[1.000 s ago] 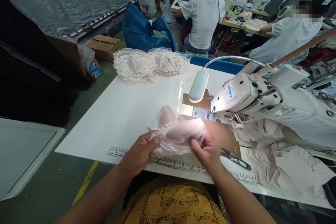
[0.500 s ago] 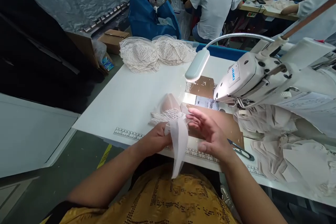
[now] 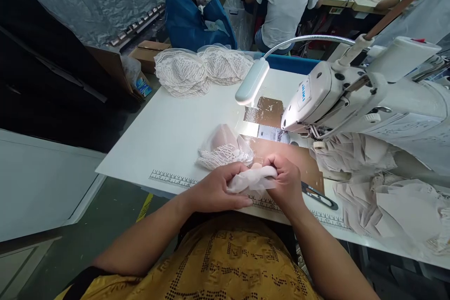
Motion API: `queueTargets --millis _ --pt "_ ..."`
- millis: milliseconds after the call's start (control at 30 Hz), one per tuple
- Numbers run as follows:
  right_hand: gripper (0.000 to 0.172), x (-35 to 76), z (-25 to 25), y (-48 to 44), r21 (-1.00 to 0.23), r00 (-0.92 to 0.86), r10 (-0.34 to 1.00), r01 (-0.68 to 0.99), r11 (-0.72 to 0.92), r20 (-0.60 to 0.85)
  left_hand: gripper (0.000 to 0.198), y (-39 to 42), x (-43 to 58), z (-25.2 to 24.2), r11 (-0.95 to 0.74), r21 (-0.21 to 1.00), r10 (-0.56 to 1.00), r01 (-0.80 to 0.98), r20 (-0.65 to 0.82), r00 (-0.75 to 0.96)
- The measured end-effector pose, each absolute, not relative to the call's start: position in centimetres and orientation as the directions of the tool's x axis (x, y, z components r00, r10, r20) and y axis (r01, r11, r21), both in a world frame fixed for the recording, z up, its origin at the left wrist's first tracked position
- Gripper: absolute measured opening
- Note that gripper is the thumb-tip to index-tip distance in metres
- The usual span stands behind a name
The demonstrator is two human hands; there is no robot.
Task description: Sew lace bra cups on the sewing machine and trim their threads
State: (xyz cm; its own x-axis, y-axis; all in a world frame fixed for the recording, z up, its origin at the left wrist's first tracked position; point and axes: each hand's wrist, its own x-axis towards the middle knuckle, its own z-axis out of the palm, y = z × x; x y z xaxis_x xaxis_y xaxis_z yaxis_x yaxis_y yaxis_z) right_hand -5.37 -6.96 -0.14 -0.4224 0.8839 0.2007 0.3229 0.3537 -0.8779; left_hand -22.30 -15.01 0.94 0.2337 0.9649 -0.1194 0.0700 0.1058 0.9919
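Note:
A piece of sheer white fabric (image 3: 253, 179) is bunched between my two hands just above the table's front edge. My left hand (image 3: 221, 190) holds its left end, the thumb lying along the near side and the other fingers partly hidden. At the right end, my right hand (image 3: 286, 182) pinches the fabric in curled fingers. Just beyond my hands lies a lace-trimmed bra cup (image 3: 223, 143), beige under white mesh. Whether the held fabric is joined to the cup, I cannot tell. Beside my right hand are dark thread snips (image 3: 319, 197), flat on the table.
A sewing machine (image 3: 316, 98) stands at the right under a lamp (image 3: 252, 82). Stacked lace cups (image 3: 206, 70) lie at the table's back edge. Beige fabric pieces (image 3: 397, 211) are heaped at right. A printed ruler (image 3: 172, 179) runs along the front. Beyond, a person (image 3: 290, 4) sits working.
The hanging white strip has been lifted and gathered. My right hand, open before, has closed on it, and my left hand has shifted slightly. The whole view has shifted slightly.

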Motion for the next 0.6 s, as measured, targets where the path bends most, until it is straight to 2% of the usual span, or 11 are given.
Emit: queueTargets --millis 67,133,200,267,333,433,533,600 --pt "0.019 -5.5 -0.6 -7.4 -0.807 -0.38 0.858 0.346 0.478 0.346 0.017 -14.9 -22.0 0.5 -0.072 0.956 0.997 0.284 0.057 0.06" --pt "0.02 -5.7 -1.0 -8.2 -0.693 -0.381 0.755 0.316 0.649 0.533 0.017 -14.6 -21.6 -0.2 -0.232 0.878 0.951 0.418 0.295 -0.091" --pt "0.02 -5.8 -1.3 -9.3 -0.554 -0.451 0.596 0.238 0.798 0.665 0.022 -14.2 -21.5 -0.9 -0.353 0.826 0.865 0.44 0.468 -0.184" --pt "0.023 -6.1 -1.6 -10.5 -0.447 -0.538 0.453 0.152 0.882 0.711 0.028 -14.0 -21.5 -1.3 -0.416 0.811 0.801 0.412 0.541 -0.256" --pt "0.028 -6.5 -1.9 -11.4 -0.377 -0.589 0.37 0.117 0.919 0.718 0.03 -13.9 -21.5 -1.7 -0.397 0.847 0.808 0.353 0.505 -0.304" --pt "0.031 -7.1 -2.2 -11.8 -0.3 -0.632 0.303 0.115 0.947 0.713 0.029 -14.0 -21.3 -1.8 -0.232 0.947 0.887 0.221 0.299 -0.351" --pt "0.022 -7.5 -2.1 -11.6 -0.291 -0.677 0.26 0.071 0.954 0.688 0.031 -13.9 -21.3 -1.7 -0.058 0.998 0.934 0.03 0.064 -0.351" --pt "0.018 -7.5 -1.9 -11.5 -0.323 -0.701 0.257 0.04 0.945 0.665 0.04 -13.7 -21.6 -1.7 -0.013 0.999 0.946 -0.04 0.0 -0.325"
